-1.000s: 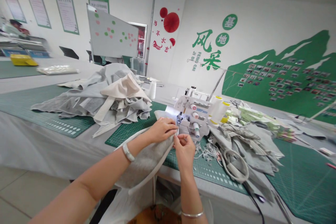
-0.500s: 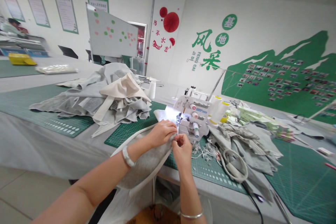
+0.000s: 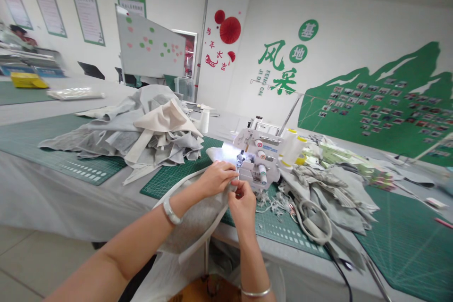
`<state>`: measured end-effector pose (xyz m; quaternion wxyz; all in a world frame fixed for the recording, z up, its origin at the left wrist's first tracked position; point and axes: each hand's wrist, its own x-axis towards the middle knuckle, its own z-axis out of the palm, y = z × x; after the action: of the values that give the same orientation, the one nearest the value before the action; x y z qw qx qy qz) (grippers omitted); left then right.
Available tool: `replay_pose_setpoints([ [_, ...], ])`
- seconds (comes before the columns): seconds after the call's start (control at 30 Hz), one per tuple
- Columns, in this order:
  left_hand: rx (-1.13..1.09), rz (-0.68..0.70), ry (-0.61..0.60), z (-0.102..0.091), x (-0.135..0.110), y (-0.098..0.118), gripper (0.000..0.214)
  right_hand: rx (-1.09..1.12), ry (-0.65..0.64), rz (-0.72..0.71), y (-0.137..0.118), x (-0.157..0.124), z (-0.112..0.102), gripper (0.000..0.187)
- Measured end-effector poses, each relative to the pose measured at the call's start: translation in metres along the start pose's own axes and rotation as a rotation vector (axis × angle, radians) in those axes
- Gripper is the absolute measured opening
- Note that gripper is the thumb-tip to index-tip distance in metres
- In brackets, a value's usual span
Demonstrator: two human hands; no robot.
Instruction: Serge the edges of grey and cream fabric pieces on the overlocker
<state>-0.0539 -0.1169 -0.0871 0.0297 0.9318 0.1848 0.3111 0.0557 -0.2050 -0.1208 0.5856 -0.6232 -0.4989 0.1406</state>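
Note:
A piece of grey fabric [image 3: 198,217] with a pale edge hangs from the table front and runs up to the lit needle area of a white overlock sewing machine [image 3: 253,151]. My left hand [image 3: 220,179] presses on the fabric just before the presser foot, fingers together. Close below it, my right hand [image 3: 242,200] pinches the fabric's edge between thumb and forefinger. Part of the fabric lies past the foot, on the machine's left side. The fingertips hide the exact grip.
Left of the machine lies a heap of grey and beige fabric pieces [image 3: 155,127] on green cutting mats [image 3: 173,177]. Thread cones [image 3: 293,151] stand behind it. Thread scraps [image 3: 272,203], scissors and more grey cloth [image 3: 329,193] lie at right. Far left, a person [image 3: 17,37] sits.
My right hand has shifted very slightly left and down along the fabric edge. My left hand stays nearly in place, and the whole view has drifted a little.

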Motion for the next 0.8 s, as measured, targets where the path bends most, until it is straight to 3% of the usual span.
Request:
replay_pose_setpoints([
  [0.13,0.021,0.015,-0.017,-0.0012,0.0005,-0.0009,0.021,0.087,-0.058,0.015,-0.0017,-0.0033,-0.0003,0.006],
  [0.3,0.068,0.02,-0.041,-0.0011,-0.0026,0.0027,0.026,0.149,-0.047,0.027,0.0003,-0.007,0.0003,0.017],
  [0.8,0.108,-0.004,-0.028,0.0032,-0.0056,0.0076,0.032,0.114,-0.049,0.022,0.0045,-0.0098,-0.005,0.007],
])
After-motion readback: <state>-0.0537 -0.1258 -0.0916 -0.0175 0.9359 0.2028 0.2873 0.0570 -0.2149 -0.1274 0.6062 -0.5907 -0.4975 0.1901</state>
